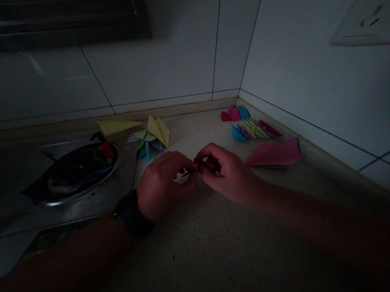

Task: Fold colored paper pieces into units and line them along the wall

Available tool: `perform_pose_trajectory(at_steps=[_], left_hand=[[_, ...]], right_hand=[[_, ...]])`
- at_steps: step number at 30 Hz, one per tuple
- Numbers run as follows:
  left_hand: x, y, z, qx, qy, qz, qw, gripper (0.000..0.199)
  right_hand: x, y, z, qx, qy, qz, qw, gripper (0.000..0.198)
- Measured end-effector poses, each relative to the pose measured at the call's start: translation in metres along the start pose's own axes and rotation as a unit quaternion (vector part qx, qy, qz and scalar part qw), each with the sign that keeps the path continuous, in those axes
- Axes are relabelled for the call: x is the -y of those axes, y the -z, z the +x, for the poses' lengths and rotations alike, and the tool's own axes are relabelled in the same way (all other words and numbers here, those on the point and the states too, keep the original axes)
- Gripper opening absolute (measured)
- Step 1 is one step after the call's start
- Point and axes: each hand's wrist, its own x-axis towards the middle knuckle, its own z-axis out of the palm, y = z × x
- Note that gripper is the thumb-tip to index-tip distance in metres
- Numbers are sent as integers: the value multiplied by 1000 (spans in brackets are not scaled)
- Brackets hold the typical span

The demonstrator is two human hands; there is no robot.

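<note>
A: Both hands up front now! Where's the action?
B: Just left of the pink paper (275,153), our landmark. The right hand (232,172) is the nearer one, and its grip is pinched on a small dark red piece (212,164).
A: And the left hand (163,181)?
B: Farther left of the pink paper, black watch (132,214) at the wrist, thumb and finger squeezed on the same piece, fingertips meeting the right hand's. The piece's shape? Mostly hidden by fingers, can't tell!
A: What's behind the pink paper?
B: A slanting row of folded pieces (254,130), blue, purple, yellow and red, and beyond that a little group of red, pink and blue ones (235,113), all on the speckled surface (202,255).
A: Off to its left?
B: Past the hands, a cluster of yellow, green and blue folded paper (151,139). Farther left still, a black burner (76,169), with a red object (107,149) by its rim.
</note>
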Motion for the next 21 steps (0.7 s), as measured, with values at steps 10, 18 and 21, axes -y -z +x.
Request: perform_pose_trajectory(at_steps=[10, 18, 21], left_hand=[[3, 0, 0, -21, 16, -10, 1000, 7], [9, 1, 2, -20, 46, -34, 998, 5], [9, 1, 2, -20, 52, -43, 998, 5]], right_hand=[[-4, 4, -1, -15, 84, -6, 996, 20], [-11, 14, 3, 15, 206, -54, 977, 19], [-12, 13, 3, 7, 212, -55, 976, 18]])
